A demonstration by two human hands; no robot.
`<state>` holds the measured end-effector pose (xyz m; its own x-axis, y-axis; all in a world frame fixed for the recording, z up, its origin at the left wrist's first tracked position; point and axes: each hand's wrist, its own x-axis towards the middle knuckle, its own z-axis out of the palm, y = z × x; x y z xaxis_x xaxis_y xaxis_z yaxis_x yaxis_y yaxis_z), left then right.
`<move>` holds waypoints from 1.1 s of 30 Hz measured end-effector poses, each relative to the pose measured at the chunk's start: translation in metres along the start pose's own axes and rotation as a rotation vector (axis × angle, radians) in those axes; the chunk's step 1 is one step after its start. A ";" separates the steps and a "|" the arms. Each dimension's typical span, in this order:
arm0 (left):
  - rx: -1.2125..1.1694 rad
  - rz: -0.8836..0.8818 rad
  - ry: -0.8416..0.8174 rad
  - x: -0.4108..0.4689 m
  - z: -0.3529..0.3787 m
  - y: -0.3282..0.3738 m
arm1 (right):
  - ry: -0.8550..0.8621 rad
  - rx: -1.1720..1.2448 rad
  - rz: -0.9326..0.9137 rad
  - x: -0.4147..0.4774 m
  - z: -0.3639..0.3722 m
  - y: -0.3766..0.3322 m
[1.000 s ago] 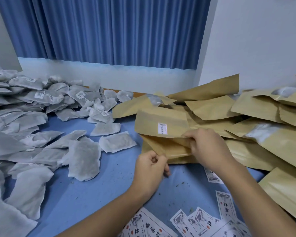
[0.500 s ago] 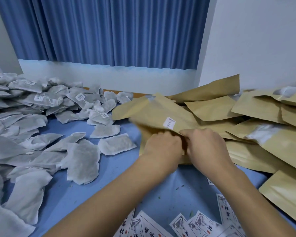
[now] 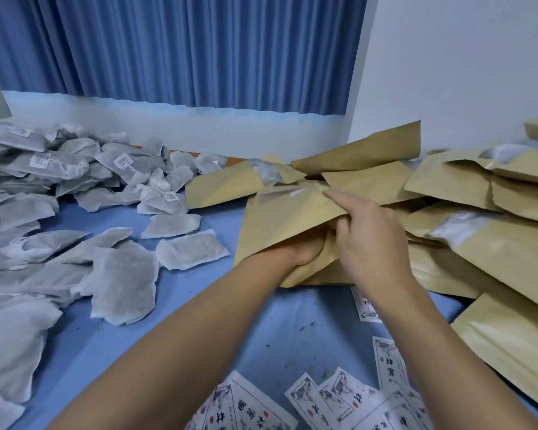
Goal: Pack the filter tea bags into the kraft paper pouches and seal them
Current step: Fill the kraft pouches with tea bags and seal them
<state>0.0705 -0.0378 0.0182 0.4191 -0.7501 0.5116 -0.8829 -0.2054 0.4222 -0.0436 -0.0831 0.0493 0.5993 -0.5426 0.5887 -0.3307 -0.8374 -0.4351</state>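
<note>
Dozens of filter tea bags (image 3: 59, 212) are heaped loose on the left of the blue table cover (image 3: 255, 324), none of them in a pouch, so much of the packing is judged to lie ahead. Just right of the heap, the left hand (image 3: 302, 251) is pushed into the open mouth of one kraft pouch (image 3: 286, 218), which is held tilted over the middle of the cover. Its fingers are hidden by the paper, so whether a bag is gripped inside cannot be told. The upper lip of the pouch is pinched by the curled fingers of the right hand (image 3: 367, 240), with the forefinger laid straight along the paper. This pouch is not yet sealed. Printed labels (image 3: 339, 395) are scattered on the cover near the bottom edge. On the right a large pile of pouches (image 3: 494, 243) is stacked. Pale contents are seen through the windows of several, which are taken to be filled, though their seals cannot be checked.
</note>
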 end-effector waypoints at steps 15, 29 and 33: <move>0.205 0.206 -0.316 -0.101 0.056 0.057 | -0.124 0.015 0.126 0.019 -0.012 0.032; 0.108 0.501 0.218 -0.116 0.004 0.044 | -0.177 -0.058 0.151 0.013 -0.009 0.028; 0.131 0.649 0.564 -0.103 -0.031 0.044 | -0.210 -0.077 0.150 0.016 -0.011 0.025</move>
<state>-0.0051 0.0499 0.0075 -0.1637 -0.3281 0.9303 -0.9865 0.0583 -0.1530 -0.0502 -0.1129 0.0551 0.6749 -0.6421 0.3635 -0.4770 -0.7556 -0.4489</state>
